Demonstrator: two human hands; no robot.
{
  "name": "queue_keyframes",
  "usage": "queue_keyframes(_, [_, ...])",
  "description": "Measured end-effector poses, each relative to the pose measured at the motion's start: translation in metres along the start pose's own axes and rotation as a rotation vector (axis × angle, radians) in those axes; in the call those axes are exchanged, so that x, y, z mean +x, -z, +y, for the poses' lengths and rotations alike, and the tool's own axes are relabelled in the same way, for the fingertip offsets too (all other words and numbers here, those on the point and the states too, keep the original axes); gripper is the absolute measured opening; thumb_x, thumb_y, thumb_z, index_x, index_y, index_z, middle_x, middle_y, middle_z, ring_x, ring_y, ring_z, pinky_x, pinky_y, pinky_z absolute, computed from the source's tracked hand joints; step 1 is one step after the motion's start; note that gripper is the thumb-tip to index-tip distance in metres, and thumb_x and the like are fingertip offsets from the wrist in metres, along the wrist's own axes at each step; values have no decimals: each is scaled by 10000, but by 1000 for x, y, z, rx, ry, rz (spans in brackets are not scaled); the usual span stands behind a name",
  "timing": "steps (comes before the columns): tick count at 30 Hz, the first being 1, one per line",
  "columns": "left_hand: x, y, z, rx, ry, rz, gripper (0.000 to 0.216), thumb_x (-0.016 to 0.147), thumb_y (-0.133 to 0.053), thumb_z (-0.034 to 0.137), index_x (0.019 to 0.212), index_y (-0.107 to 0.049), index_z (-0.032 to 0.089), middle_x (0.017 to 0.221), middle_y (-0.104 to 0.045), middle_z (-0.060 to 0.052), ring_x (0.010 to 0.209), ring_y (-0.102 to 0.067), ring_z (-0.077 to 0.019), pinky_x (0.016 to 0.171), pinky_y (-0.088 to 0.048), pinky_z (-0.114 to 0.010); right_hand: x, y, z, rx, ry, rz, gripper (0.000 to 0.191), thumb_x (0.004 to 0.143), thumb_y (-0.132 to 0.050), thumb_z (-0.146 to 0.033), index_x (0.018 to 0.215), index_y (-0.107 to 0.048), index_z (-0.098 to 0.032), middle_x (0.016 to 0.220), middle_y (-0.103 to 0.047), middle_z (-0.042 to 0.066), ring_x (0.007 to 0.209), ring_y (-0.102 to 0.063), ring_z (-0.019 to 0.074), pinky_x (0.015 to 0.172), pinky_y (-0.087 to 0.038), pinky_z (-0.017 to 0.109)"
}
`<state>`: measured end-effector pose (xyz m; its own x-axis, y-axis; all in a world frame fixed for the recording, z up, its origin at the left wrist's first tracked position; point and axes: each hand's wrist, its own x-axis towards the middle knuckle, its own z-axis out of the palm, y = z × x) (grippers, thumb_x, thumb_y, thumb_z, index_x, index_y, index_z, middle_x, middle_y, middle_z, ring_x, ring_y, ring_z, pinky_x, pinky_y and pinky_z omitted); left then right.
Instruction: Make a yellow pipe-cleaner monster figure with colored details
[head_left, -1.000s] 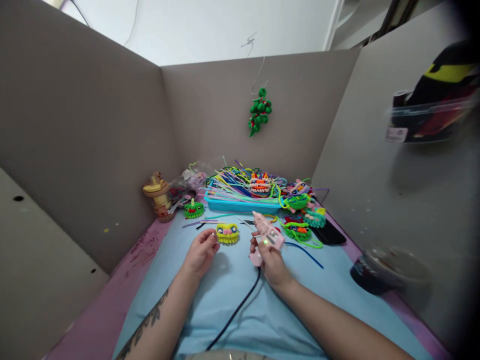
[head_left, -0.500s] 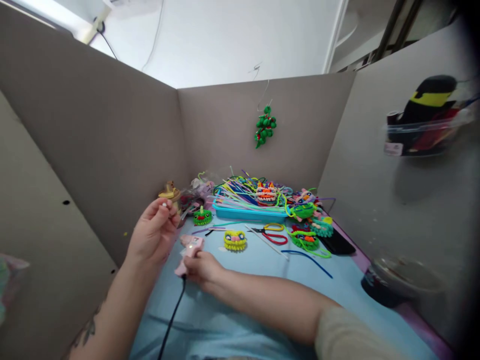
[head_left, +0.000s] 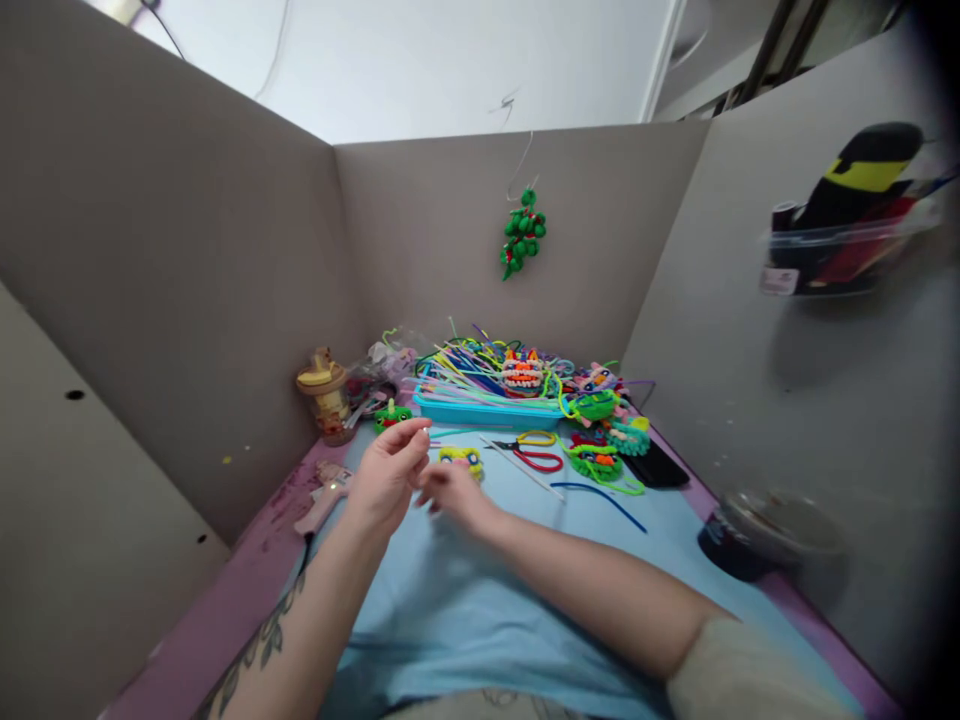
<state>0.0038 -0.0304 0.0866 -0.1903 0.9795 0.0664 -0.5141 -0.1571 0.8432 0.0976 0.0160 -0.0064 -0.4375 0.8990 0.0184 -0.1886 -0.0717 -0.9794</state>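
Note:
My left hand (head_left: 386,470) is raised over the blue mat (head_left: 480,600), its fingertips pinched on a tiny white piece (head_left: 426,430). My right hand (head_left: 450,492) reaches in just beside it, fingers loosely curled and blurred, close to the small yellow fuzzy figure (head_left: 463,459) on the mat. The pink glue gun (head_left: 324,492) lies on the purple table surface at the left, apart from both hands, with its black cord trailing towards me.
A blue tray (head_left: 484,410) heaped with coloured pipe cleaners stands at the back, with several fuzzy figures to its right. Red scissors (head_left: 534,455), a black phone (head_left: 658,466), a yellow-lidded jar (head_left: 324,395), a dark bowl (head_left: 757,530). Cardboard walls enclose three sides; a green ornament (head_left: 521,230) hangs on the back wall.
My right hand has let go of the glue gun, which now lies at the left, and has come across to my left hand. My left hand still pinches the white piece.

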Motion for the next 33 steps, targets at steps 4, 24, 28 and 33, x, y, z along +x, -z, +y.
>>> queue_keyframes(4, [16, 8, -40, -10, 124, 17, 298, 558, -791, 198, 819, -665, 127, 614, -570, 30, 516, -501, -39, 488, -397, -144, 16, 89, -2, -286, 113, 498, 190, 742, -488, -288, 841, -593, -164, 744, -615, 15, 648, -563, 135, 514, -441, 216])
queue_keyframes(24, [43, 47, -104, -332, 302, 321, 143, 768, -618, 102, 864, -611, 208, 624, -570, 41, 539, -571, -58, 507, -459, -161, 28, 98, 20, -595, 29, 298, 235, 635, -492, -64, 761, -671, -150, 791, -645, 59, 822, -599, 207, 788, -449, 319])
queue_keyframes(28, [42, 48, -102, -357, 304, 318, 144, 738, -658, 123, 849, -609, 201, 614, -564, 45, 534, -566, -56, 499, -450, -158, 22, 90, 15, -129, -42, 227, 155, 631, -559, -136, 779, -606, -148, 695, -645, 18, 690, -625, 170, 692, -490, 308])
queue_keyframes(33, [42, 50, -105, -395, 281, 276, 139, 749, -642, 109, 849, -604, 197, 612, -563, 44, 537, -566, -58, 514, -458, -168, 13, 87, 7, 377, -233, 77, 357, 563, -702, -169, 882, -543, -181, 715, -664, 3, 664, -653, 155, 646, -506, 294])
